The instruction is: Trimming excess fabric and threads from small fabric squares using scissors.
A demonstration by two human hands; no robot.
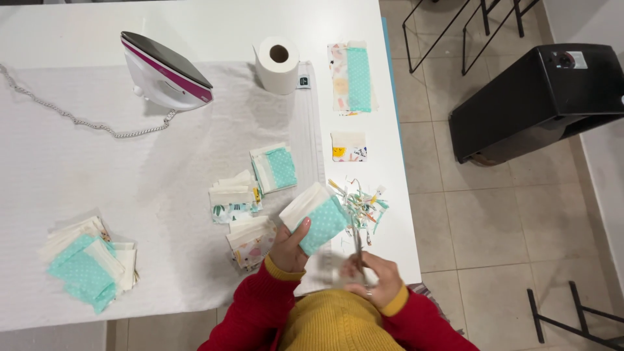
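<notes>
teal dotted fabric piece [316, 220] pinched in left hand [286, 246] fingers above white bench [195, 26] edge, right hand [379, 281] fingers closed around scissors [358, 250], blades beside fabric, trimmed scraps [361, 200] just beyond, iron [168, 71] upright further back

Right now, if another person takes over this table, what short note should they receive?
Left hand: holds up a folded fabric piece, cream and mint dotted.
Right hand: grips scissors, tips near the piece's right edge.
Trimmed scraps lie beside the piece.
Done, as it appears: small stacks on the white cloth, another pile far left.
Left: the piece in hand; I cannot tell which stacks are untrimmed.
The iron stands upright at the back.
</notes>
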